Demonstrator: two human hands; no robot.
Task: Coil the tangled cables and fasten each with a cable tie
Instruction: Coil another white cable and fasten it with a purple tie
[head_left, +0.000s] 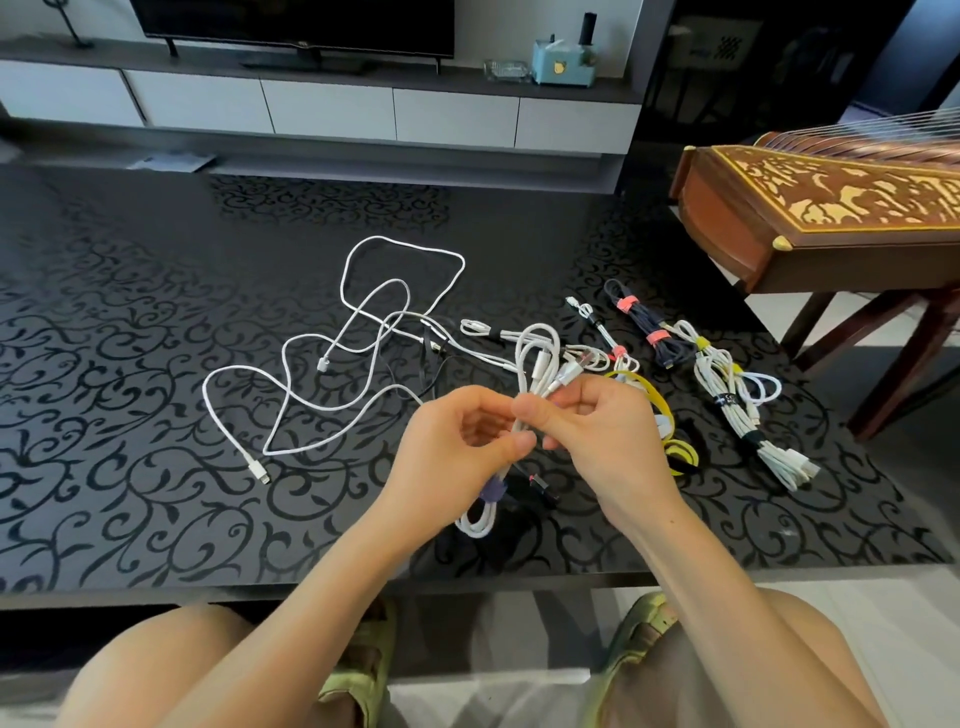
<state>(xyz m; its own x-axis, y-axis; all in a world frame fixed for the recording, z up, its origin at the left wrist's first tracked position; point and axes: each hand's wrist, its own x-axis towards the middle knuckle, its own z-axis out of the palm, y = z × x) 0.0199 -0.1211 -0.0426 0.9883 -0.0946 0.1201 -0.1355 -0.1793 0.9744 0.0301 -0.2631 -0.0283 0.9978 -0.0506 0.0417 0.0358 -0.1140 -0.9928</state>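
Left hand (457, 436): pinches white cable (536, 382) | right hand (597, 426): pinches same cable | risk: upper loops may spring apart if a pinch loosens; purple tie (492, 491) binds only the bottom

The table (130, 364) is glossy black with a scrolling vine pattern. At ten o'clock the loose cable (258, 469) is white. The coil (477, 526) is white with a purple tie (492, 491). At two o'clock a dark blue cable (640, 318) wears pink ties (627, 304). The white bundles (719, 384) have a yellow tie (701, 343) and a black tie (751, 437). The zither (841, 200) is red-brown, inlaid cream. The sandals (366, 665) are olive.
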